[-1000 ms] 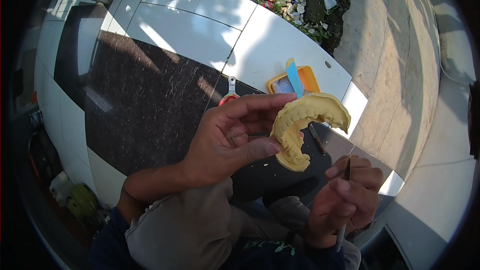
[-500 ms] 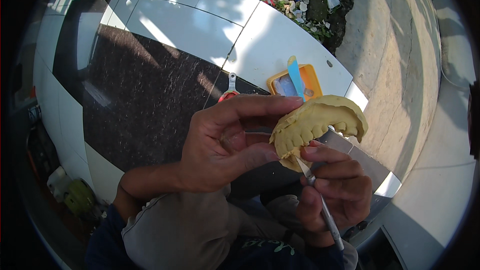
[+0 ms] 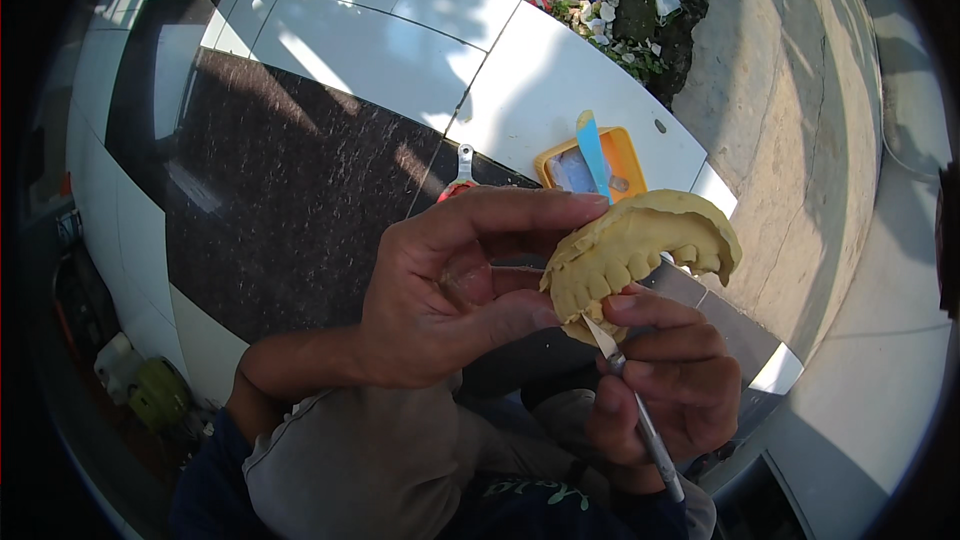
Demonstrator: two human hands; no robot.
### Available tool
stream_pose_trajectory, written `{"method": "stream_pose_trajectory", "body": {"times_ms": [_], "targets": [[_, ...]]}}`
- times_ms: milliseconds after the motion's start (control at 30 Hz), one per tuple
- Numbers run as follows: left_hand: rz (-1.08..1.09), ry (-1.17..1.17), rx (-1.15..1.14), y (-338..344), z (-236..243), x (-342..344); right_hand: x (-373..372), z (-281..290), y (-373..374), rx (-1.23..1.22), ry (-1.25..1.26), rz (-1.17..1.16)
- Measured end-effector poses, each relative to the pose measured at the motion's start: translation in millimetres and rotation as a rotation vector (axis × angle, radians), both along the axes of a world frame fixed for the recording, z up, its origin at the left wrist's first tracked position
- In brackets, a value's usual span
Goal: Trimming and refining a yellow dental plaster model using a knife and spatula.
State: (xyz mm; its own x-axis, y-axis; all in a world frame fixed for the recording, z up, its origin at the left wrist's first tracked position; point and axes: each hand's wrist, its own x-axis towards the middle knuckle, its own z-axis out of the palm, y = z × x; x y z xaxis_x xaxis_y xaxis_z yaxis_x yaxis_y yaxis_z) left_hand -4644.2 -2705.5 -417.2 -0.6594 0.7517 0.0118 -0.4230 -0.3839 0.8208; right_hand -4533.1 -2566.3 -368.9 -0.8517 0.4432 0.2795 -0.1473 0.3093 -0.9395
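A pale yellow dental cast (image 3: 640,240), curved like an arch with a row of teeth along it, is held up in front of me. My left hand (image 3: 440,285) grips its left end between fingers and thumb. In my right hand (image 3: 680,380) is a slim metal craft knife (image 3: 650,430), held like a pen. The knife's pointed blade touches the cast's lower left part, just below the teeth. My right fingertips rest close under the teeth. The far side of the cast is hidden.
Beyond the cast, a yellow tray (image 3: 632,155) on the white tiles (image 3: 560,80) holds a blue spatula (image 3: 590,150). Left of it lies a red-and-metal tool (image 3: 463,170), partly covered by my hand. Rubble and plants (image 3: 600,10) border the tiles beside a concrete strip (image 3: 760,80).
The cast has shifted very slightly right. The knife has moved a little left and down, its blade now lower along the cast's edge. Both hands keep their holds.
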Motion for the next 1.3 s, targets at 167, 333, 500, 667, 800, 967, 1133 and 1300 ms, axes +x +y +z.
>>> {"method": "stream_pose_trajectory", "body": {"times_ms": [167, 333, 500, 667, 800, 967, 1133, 1300], "targets": [[0.003, 0.005, 0.001, 0.3, -0.4, 0.1, 0.3, -1.5, 0.0, -0.026, 0.015, -0.013], [0.02, -0.041, 0.019, 0.5, -2.5, 3.3, -1.4, -1.7, -0.8, 0.001, 0.003, 0.0], [-0.014, -0.133, 0.059, 2.0, 1.3, 2.7, 2.9, 0.9, -1.9, -0.068, 0.029, -0.06], [-0.001, -0.146, 0.061, 3.5, -0.6, 3.7, 1.0, 7.8, 5.7, 0.242, -0.156, -0.02], [-0.005, -0.11, 0.032, 2.6, 0.5, 3.2, -4.1, 11.2, 1.1, 0.31, -0.261, -0.046], [-0.002, -0.172, 0.04, 2.6, 1.4, 3.9, -5.9, 9.8, 1.0, 0.358, -0.269, -0.028], [-0.011, -0.141, 0.039, 1.5, 0.2, 1.8, -3.0, 2.3, 1.5, 0.354, -0.221, -0.078], [-0.019, -0.209, 0.023, 4.4, 3.0, 2.6, 2.9, 1.1, 4.5, 0.353, -0.034, -0.084]]}}
